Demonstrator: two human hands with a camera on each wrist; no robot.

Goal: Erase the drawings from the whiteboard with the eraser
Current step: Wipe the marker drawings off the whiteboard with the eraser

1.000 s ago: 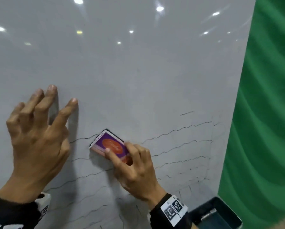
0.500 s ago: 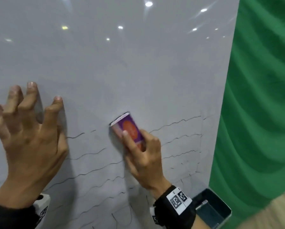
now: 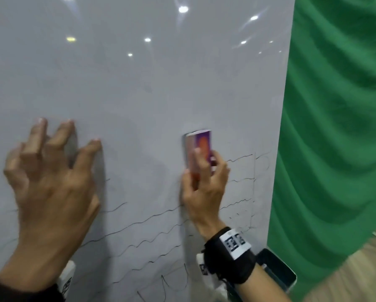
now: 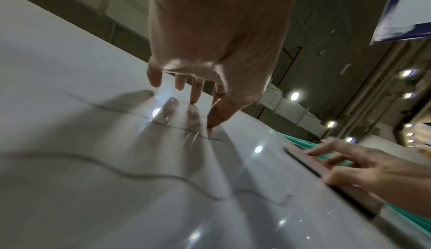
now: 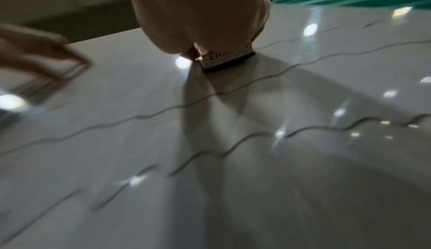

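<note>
The whiteboard (image 3: pixel 139 94) fills most of the head view; its top and left edges are cut off. Wavy drawings (image 3: pixel 139 223) cross its lower part, blurred in the right wrist view. A green curtain (image 3: pixel 335 127) hangs to the right. The left hand (image 3: pixel 49 192) is spread wide, fingertips (image 4: pixel 194 100) on the board and palm lifted off it; its wrist is cut off at the near edge. The right hand (image 3: pixel 204 188) grips the eraser (image 3: pixel 201 149), thumb on one side and fingers curled round the other, pressing it flat against the board just above the top wavy line. The hand hides the eraser's lower half, and its label is too blurred to read fully.
</note>
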